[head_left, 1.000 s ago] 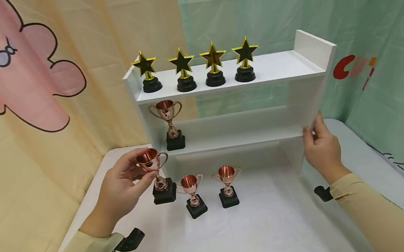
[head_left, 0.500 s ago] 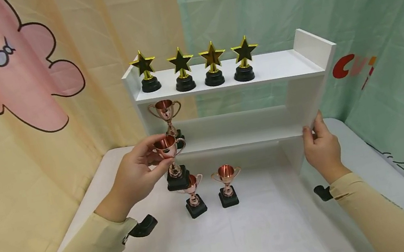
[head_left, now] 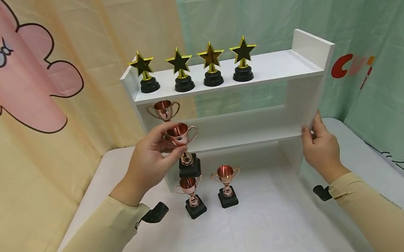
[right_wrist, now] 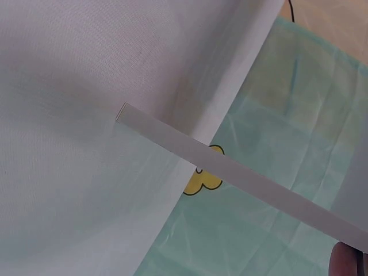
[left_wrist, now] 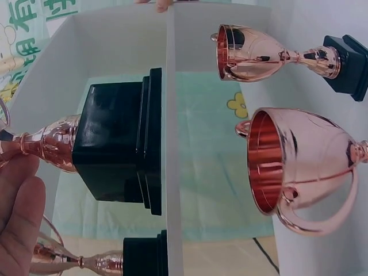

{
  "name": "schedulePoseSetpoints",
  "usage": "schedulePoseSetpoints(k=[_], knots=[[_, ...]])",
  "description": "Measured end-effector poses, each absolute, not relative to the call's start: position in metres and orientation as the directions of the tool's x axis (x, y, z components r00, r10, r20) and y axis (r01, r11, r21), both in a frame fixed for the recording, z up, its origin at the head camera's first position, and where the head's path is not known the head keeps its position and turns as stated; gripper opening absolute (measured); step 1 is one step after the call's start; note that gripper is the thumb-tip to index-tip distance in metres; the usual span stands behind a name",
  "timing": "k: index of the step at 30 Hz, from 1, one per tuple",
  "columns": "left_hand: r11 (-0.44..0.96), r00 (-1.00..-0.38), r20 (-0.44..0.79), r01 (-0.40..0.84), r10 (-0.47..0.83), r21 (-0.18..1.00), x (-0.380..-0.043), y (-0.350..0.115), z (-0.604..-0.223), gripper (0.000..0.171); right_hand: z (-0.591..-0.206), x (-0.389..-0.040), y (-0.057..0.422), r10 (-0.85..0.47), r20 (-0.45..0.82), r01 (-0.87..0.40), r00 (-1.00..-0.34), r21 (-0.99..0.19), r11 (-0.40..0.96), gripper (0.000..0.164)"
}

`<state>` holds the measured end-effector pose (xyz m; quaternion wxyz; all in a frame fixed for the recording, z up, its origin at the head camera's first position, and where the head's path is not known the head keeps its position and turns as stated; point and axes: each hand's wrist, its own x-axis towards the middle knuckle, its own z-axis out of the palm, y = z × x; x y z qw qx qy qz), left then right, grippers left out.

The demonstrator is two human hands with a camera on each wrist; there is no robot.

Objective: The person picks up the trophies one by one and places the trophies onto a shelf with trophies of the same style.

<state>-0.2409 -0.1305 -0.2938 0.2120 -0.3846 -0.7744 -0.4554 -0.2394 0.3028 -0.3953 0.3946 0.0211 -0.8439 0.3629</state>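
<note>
A white two-tier shelf (head_left: 302, 95) stands on a white table (head_left: 269, 231). The right hand (head_left: 320, 148) grips the shelf's right side panel, thumb and fingers curled round its edge. The left hand (head_left: 151, 162) pinches a small copper trophy cup (head_left: 184, 147) by its bowl, upright, just in front of the lower shelf's edge. Setting it down well likely means keeping it level and clear of the cup already there (head_left: 163, 110). It is shiny, two-handled, on a black square base.
</note>
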Motion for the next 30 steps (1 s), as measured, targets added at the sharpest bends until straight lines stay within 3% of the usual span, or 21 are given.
schedulePoseSetpoints(k=[9, 30], knots=[[0.355, -0.645, 0.646, 0.764, 0.408, 0.539, -0.252, -0.115, -0.287, 0.052, -0.393, -0.238, 0.301, 0.249, 0.676, -0.305, -0.694, -0.589, 0.749, 0.061], [0.381, -0.645, 0.644, 0.763, 0.411, 0.522, -0.277, -0.095, -0.278, 0.054, -0.393, -0.238, 0.301, 0.250, 0.662, -0.295, -0.707, -0.597, 0.746, 0.059]])
